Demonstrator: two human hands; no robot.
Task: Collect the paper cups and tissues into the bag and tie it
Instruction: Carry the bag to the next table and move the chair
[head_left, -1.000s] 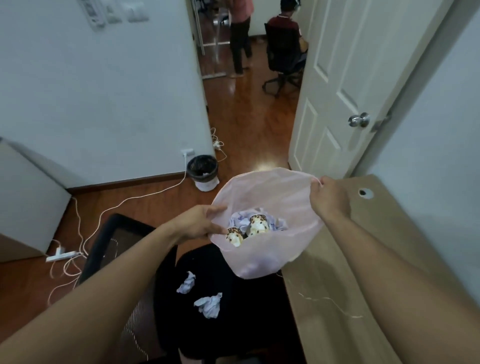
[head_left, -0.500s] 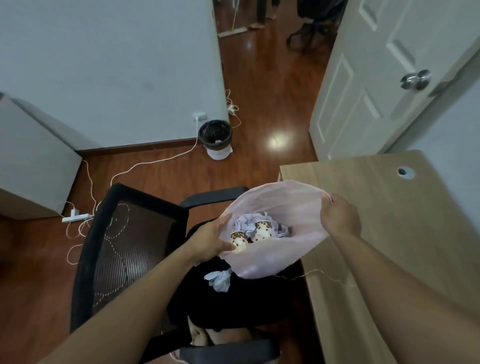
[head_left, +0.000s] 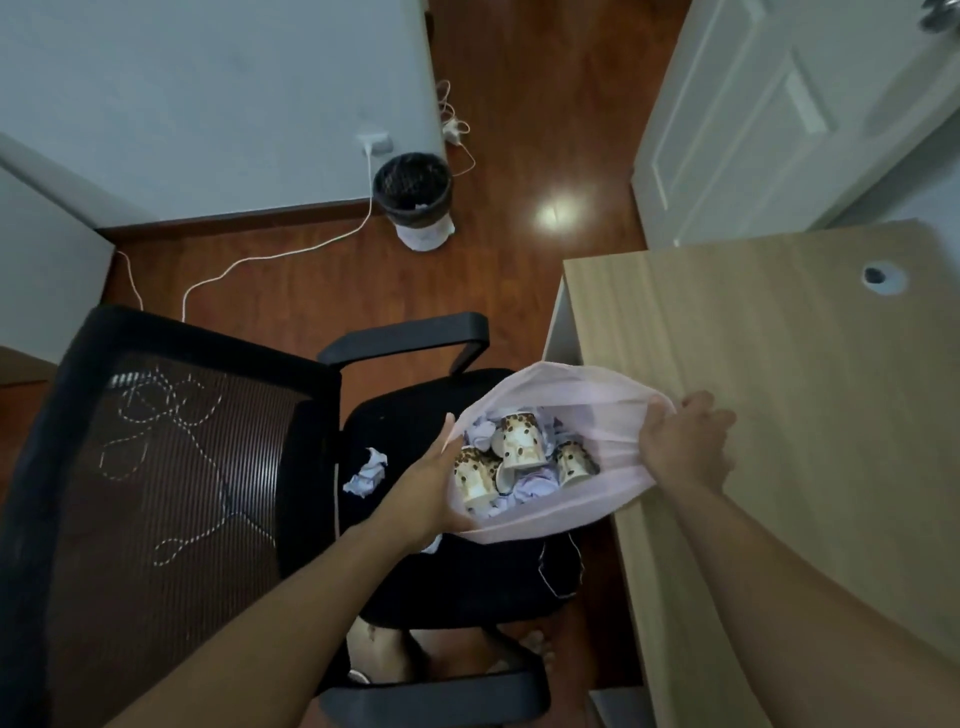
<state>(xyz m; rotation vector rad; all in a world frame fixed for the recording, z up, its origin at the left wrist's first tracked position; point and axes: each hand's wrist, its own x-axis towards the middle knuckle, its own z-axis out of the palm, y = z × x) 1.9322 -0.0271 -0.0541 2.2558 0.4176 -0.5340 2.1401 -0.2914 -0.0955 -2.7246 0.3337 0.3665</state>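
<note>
Gripping the bag (head_left: 571, 387), the left hand (head_left: 421, 493) mostly hides one tissue (head_left: 432, 545).

- You have brought the bag (head_left: 571, 514) down from in front of the doorway to just over the chair seat (head_left: 395, 421), beside the bench (head_left: 779, 389) edge.
- Its mouth has flattened between your left hand (head_left: 421, 493) and right hand (head_left: 685, 447).
- Three paper cups (head_left: 519, 447) now show inside, where two showed before.
- The second tissue (head_left: 431, 545) has slipped almost out of sight under your left hand.
</note>
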